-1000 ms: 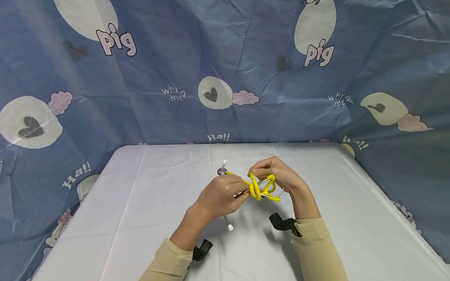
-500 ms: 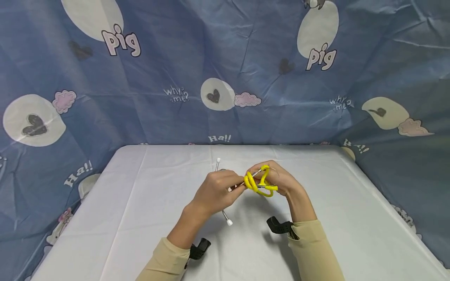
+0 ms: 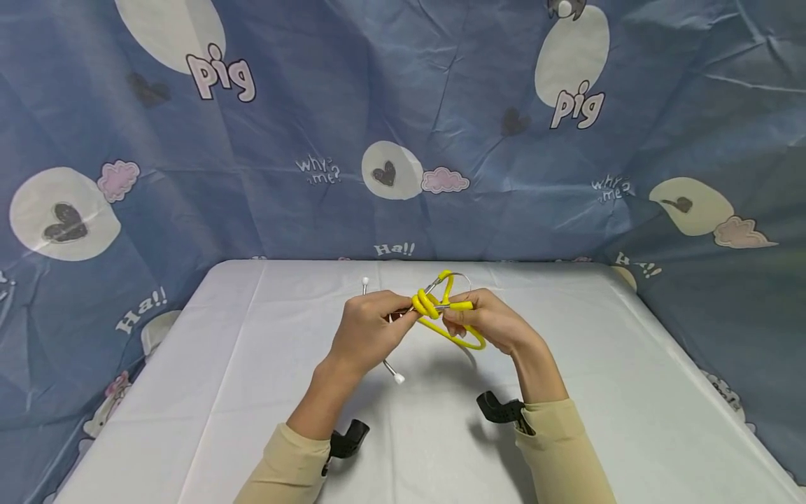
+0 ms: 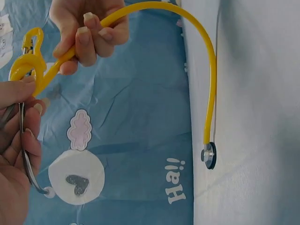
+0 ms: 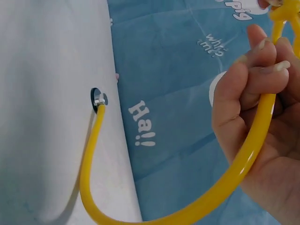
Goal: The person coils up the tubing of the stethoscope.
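Observation:
A stethoscope with yellow tubing (image 3: 425,303) is held up over the table between both hands. My left hand (image 3: 368,329) pinches its metal ear tubes (image 4: 24,150) where the tubing wraps round them in a coil. White eartips (image 3: 399,379) stick out on either side of that hand. With curled fingers, my right hand (image 3: 500,323) grips the yellow tube just right of the coil; the right wrist view shows the tube (image 5: 251,154) running through the fingers. From there it bends down in a long loop to the round metal chestpiece (image 4: 209,155), which is by the white tabletop.
A white cloth covers the table (image 3: 283,392). Behind it hangs a blue printed curtain (image 3: 403,224), which also runs along both sides. Black wrist camera mounts (image 3: 500,407) stick out from both sleeves, low over the table.
Both hands have shifted left with the stethoscope. The right hand has moved from behind the coil to its right side, on the tube, and a loop of tubing now hangs lower.

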### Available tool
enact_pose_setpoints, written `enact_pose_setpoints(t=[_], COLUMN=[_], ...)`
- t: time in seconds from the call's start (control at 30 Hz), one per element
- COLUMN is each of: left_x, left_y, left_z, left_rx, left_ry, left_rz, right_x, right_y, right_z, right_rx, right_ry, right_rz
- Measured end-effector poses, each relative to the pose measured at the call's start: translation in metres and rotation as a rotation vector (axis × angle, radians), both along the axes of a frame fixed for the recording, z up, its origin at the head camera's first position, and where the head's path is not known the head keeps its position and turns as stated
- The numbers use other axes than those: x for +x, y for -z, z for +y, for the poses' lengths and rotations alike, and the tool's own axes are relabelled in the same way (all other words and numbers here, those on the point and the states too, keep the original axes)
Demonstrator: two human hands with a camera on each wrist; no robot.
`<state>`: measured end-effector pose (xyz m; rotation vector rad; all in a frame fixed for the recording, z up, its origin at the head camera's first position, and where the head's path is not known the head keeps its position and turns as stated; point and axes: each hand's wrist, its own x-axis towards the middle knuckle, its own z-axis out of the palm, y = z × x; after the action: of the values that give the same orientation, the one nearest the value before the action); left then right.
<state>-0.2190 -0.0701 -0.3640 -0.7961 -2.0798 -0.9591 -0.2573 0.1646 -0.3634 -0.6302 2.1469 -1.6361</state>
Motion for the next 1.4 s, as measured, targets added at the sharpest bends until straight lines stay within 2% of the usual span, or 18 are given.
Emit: enact_pose_setpoints(t=[0.2,0.47,0.77,0.93,1.07,1.27,1.4], left_x=[-0.003,-0.004,-0.005,-0.008,-0.01,-0.01,-0.009], left_y=[0.002,0.002,0.006,0.007,0.007,0.007,0.009], left_z=[-0.005,-0.007,-0.007,-0.009,-0.012,-0.013,-0.012], left_rx=[-0.005,-0.025,-0.042,-0.05,-0.077,-0.128,-0.147], left_ry=[-0.064,-0.123,-0.173,-0.179,-0.185,-0.192,-0.182], left_rz=[-0.043,-0.077,-0.139,-0.159,-0.202,-0.315,-0.363], right_x=[0.003,0.01,0.017,0.02,0.02,0.021,0.023], right_y=[-0.002,-0.009,-0.016,-0.019,-0.02,-0.021,-0.022], right_z=[-0.003,-0.009,-0.011,-0.012,-0.011,-0.007,-0.005], right_rx=[0.053,0.043,0.146,0.173,0.209,0.304,0.304], right_ry=[-0.049,-0.091,-0.119,-0.093,-0.09,-0.154,-0.192], right_rz=[0.029,0.016,0.025,0.045,0.055,0.086,0.083])
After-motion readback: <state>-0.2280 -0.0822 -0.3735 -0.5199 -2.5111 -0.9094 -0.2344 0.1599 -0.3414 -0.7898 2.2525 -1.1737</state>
